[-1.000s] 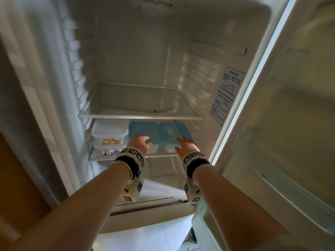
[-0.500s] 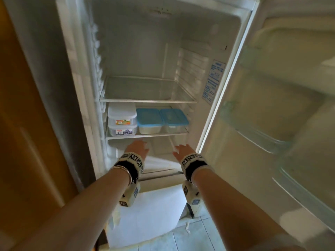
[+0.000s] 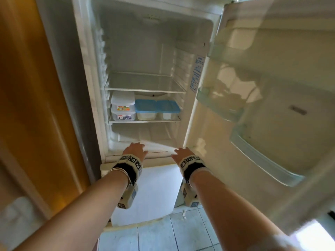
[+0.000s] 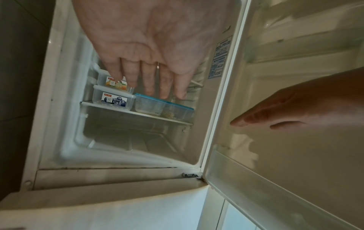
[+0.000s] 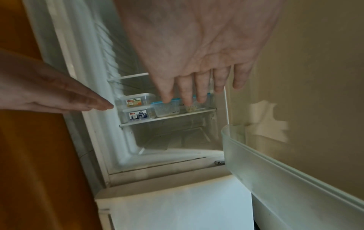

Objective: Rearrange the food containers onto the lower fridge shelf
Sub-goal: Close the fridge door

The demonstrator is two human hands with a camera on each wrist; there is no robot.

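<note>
Both hands empty, fingers straight: left hand below the two stacked clear plastic containers, right hand nearer the two blue-lidded tubs, all up on the lower glass shelf.

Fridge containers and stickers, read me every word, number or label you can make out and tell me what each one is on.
"密", "300ml", "封保存": blueberry label on the lower white-lidded container.
"密", "封保存": orange label on the upper white-lidded container; its number is partly hidden by a finger.
Small red brand tags on both labels: too small to read.
Blue sticker on the fridge's inner wall: too blurred to read.
Blue-lidded containers: no text visible.
</note>
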